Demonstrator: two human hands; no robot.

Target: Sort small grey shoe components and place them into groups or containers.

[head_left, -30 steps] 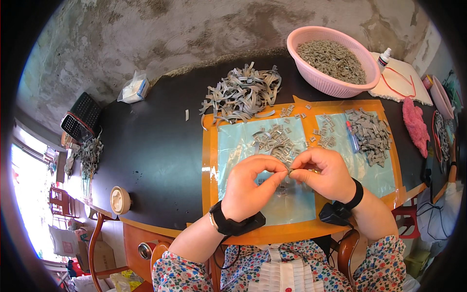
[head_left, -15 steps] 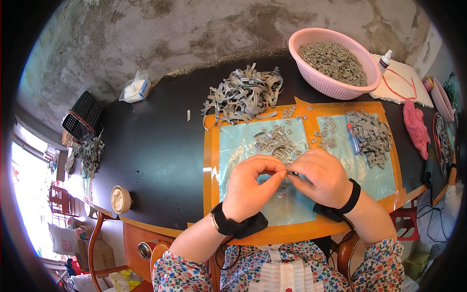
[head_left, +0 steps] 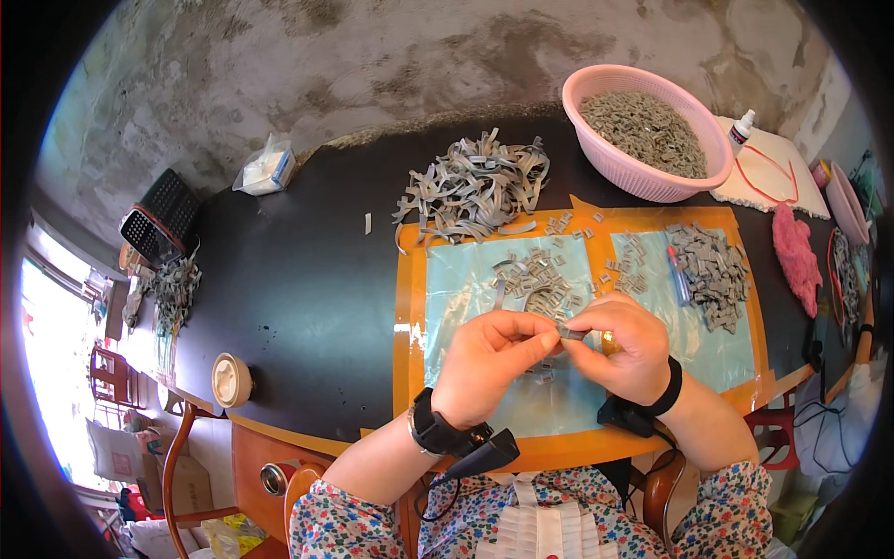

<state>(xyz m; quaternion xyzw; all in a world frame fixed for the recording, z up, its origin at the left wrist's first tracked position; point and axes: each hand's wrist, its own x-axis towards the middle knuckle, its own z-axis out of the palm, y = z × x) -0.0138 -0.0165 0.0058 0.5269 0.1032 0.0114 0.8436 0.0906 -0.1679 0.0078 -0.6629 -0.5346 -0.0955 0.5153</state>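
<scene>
Over the pale blue sheet [head_left: 531, 410], my left hand [head_left: 489, 368] and my right hand [head_left: 633, 345] meet fingertip to fingertip. Both are closed in a pinch on a short grey strap [head_left: 573, 333], most of it covered by my fingers. Whether a buckle is on it cannot be made out. Just beyond my hands lies a loose heap of small silvery buckles [head_left: 535, 277]. Farther off is a tangled pile of grey strips [head_left: 480, 186]. To the right, a pile of small folded grey strap pieces [head_left: 710, 275] lies beside a blue pen with a red end [head_left: 677, 277].
A pink basket [head_left: 643, 182] full of small grey pieces stands at the back right, near a white bottle [head_left: 741, 130] and a pink cloth [head_left: 796, 256]. On the left are a round tan container [head_left: 231, 380], a plastic-wrapped packet [head_left: 265, 172] and a black basket [head_left: 160, 219].
My fingers have shifted along the grey strap, and more of it shows between them. My right hand has turned, so a gold ring now shows. The whole view has tilted slightly.
</scene>
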